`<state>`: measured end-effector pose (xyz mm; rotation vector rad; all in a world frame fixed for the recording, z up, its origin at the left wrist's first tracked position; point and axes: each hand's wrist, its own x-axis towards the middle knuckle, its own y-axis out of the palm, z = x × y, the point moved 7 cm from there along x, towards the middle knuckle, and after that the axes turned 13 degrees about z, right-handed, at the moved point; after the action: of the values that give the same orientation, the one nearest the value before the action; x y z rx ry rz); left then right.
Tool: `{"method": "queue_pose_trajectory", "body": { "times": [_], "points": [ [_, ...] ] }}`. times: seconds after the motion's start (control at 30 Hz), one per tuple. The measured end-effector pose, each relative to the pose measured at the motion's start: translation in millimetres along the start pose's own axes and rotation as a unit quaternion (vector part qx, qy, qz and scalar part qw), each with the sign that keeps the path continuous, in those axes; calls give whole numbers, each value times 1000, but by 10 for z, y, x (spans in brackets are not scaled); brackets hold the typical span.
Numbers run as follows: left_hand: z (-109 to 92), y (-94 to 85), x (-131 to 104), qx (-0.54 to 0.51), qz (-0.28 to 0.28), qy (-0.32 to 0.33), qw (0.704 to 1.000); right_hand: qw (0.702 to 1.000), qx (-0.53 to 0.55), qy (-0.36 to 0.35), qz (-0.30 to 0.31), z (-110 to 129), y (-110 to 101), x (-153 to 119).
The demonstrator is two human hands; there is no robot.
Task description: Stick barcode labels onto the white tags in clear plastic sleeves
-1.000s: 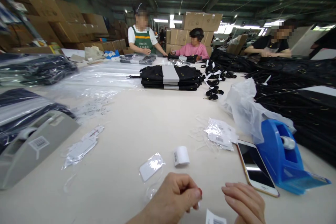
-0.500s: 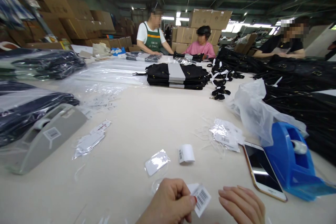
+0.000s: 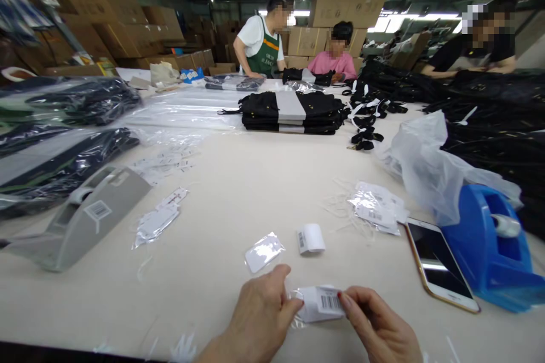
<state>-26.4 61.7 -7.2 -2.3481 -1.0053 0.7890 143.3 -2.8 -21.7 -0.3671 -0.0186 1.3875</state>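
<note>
Right hand's grip (image 3: 356,317) pinches narrowly on the white barcoded tag in its clear plastic sleeve (image 3: 317,303), low over the pale surface (image 3: 238,176)! Left hand's grip (image 3: 286,295), thumb and forefinger parted, thumb touching the sleeve's other end.

Left bare hand (image 3: 261,309) and right bare hand (image 3: 377,323) hold white barcoded tag (image 3: 320,303) | white-framed smartphone (image 3: 441,264) beside blue plastic tape dispenser (image 3: 494,249)
</note>
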Motion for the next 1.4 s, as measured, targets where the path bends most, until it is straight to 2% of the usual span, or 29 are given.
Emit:
{"method": "queue_pose_trajectory", "body": {
  "times": [0.07,0.13,0.17,0.23,0.33,0.43,0.53,0.73,0.87,1.07,1.27,1.33,1.4],
  "points": [
    [-93,-7,-71,118,-58,132,982,1000,9,29,-6,-120,2,1],
    [-195,101,-166,209,-75,265,938,999,19,34,3,-187,42,6],
    [-221,169,-199,244,-74,308,917,999,24,32,7,-204,63,9],
    [-227,282,-209,291,-68,340,892,999,28,25,10,-215,95,22],
    [-207,372,-182,330,-66,343,877,1000,7,12,23,-205,115,60],
    [-189,391,-185,339,-76,349,870,999,-27,0,42,-194,114,104],
    [-162,401,-178,338,-74,345,873,997,-55,-5,58,-192,119,129],
    [-185,379,-186,330,-97,354,870,998,-50,-10,47,-189,134,123],
    [-214,362,-178,330,-89,349,873,997,-59,-16,50,-185,133,127],
    [-205,384,-173,344,-77,351,868,991,-92,-17,98,-191,156,150],
    [-176,421,-162,354,-65,337,870,988,-134,-53,47,-154,159,118],
    [-177,439,-155,362,-61,328,870,980,-181,-80,26,-133,173,94],
    [-181,457,-145,373,-60,321,869,959,-253,-126,-4,-85,188,60]
  ]
}}
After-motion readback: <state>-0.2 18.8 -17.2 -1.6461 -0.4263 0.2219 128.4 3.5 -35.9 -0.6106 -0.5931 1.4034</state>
